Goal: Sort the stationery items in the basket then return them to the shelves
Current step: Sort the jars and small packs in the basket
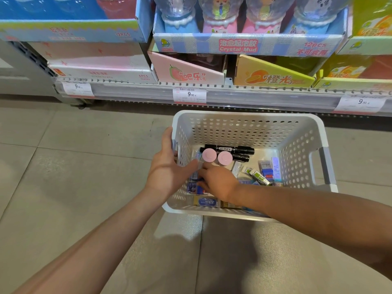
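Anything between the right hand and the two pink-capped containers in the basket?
Nothing visible. The right hand is inside the white basket, just below the pink-capped containers, open space between. The left hand holds the basket's left wall.

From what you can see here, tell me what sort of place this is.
Most likely a shop aisle: price tags line the shelf edge, which holds retail display boxes such as the Crystal Mud box.

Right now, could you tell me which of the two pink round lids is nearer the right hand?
The left pink lid, just above the right hand; the other lid sits further right.
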